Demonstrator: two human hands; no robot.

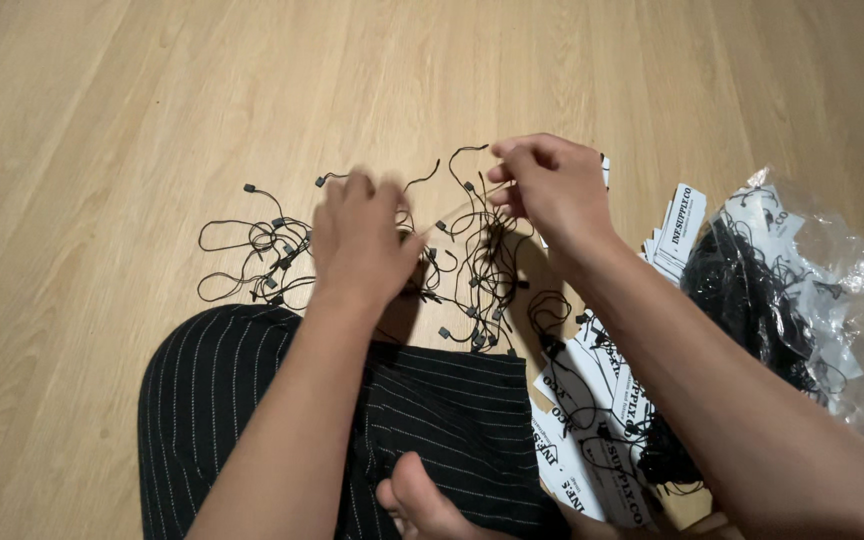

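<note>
Fingers [512,160] of my right hand [552,195] are pressed together, pinching one thin black string loop [462,160] that arcs up and away from the fingertips. Those of my left hand [362,235] are blurred; they curl downward over the tangle, and I cannot tell whether they grip anything. Both hands hang over a loose pile of black hang-tag strings [452,275], each with a small plastic clasp, spread on the floor just beyond my knees. More of those strings trail off to the left [252,250], lying flat and looping over one another.

Everything rests on a floor [102,120] of pale wood-look planks, the grain running diagonally away from me, evenly lit with soft shadows under my hands. No wall or furniture shows, only the boards.

I sit on the floor with legs folded, in black trousers with fine white pinstripes [232,400], and a bare foot [422,505] shows at the bottom edge. To my right, white card tags with black print [592,420] lie scattered beneath my right forearm, some already carrying strings, and a small stack of the same tags [677,230] stands fanned near my wrist. Farther right, a crumpled clear plastic bag [852,300] holds a dense mass of more black strings [742,290].
</note>
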